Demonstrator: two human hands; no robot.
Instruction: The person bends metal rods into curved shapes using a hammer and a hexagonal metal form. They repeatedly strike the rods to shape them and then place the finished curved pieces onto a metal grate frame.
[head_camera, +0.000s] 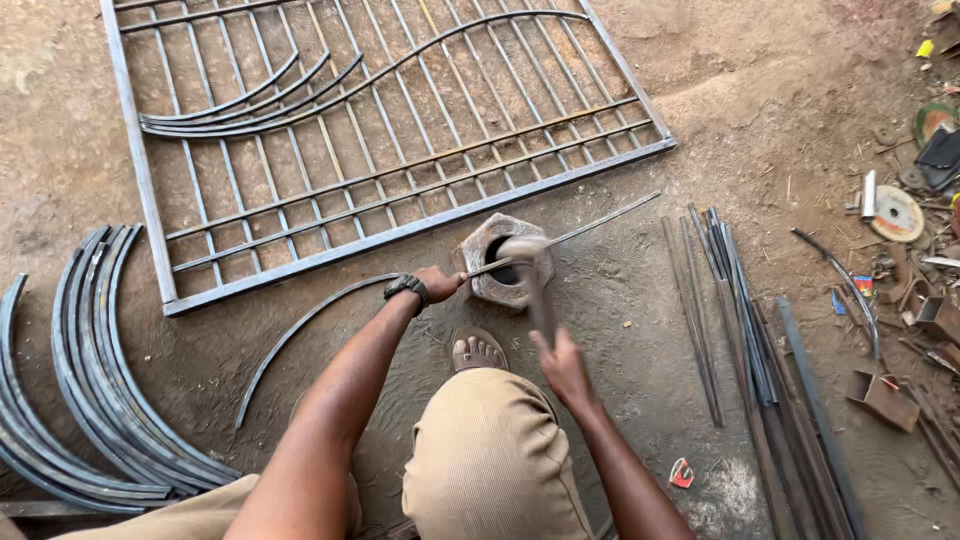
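- The person is crouching on the dirt floor (640, 330) near the centre of the frame, with one sandalled foot (478, 352) planted just below a big hexagonal nut (507, 259), which looks like a way of being close over the work.
- The left hand (438, 283) is closing fully around a thin metal rod (585, 228). It is holding the rod so that it is lying across the hole of the nut; the hollow under the rod is probably giving the metal room to bend.
- The rod is running from this hand toward the upper right, and its far end is resting on the floor just below the gate frame (400, 140).
- The right hand (562, 365) is gripping tightly the lower end of the handle of a hammer (530, 265). The hammer head is sitting blurred over the nut, right where the rod is crossing it.
- A curved strip (300, 330) is lying on the floor to the left of the left arm, and it seems to continue toward the left hand, though the joining is not clear.
- At the lower left, a stack of curved bars (90, 400) is lying together, sorted by shape.
- At the right, straight rods (740, 320) are lying in a bundle, within reach of the right hand.
- In the far right of the frame, scrap pieces and a cutting disc (897, 213) are lying scattered, away from the working spot.
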